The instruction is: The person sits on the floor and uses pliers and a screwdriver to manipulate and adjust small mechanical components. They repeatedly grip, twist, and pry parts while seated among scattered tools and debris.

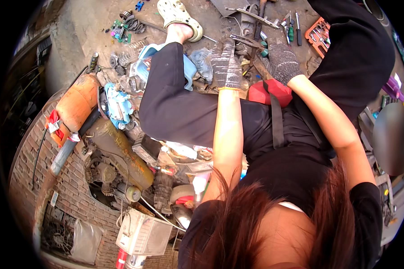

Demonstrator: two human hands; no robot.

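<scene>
My left hand (pixel 226 65), in a grey knit glove with white streaks, reaches forward between my legs. Its fingers are pressed together at the end of a flat metal piece (pixel 248 41); what they grip is hidden. Just right of it, my right hand (pixel 283 60), gloved alike, has its fingers curled beside a small green item (pixel 264 50); its hold is hidden too. A worn wooden piece (pixel 261 68) lies between the hands. Beyond them is a round metal part (pixel 247 24) with a long metal bar (pixel 251 14) across it. A red pouch (pixel 269 92) lies below my hands.
Screwdrivers (pixel 298 31) and an orange tool case (pixel 318 36) lie at the far right. A light-blue plastic container (pixel 191 71) is by my left leg. Leftward are circuit boards (pixel 120 30), coiled springs (pixel 129 54), an orange tank (pixel 77 101), a rusty cylinder (pixel 123 154) and a white box (pixel 143 233).
</scene>
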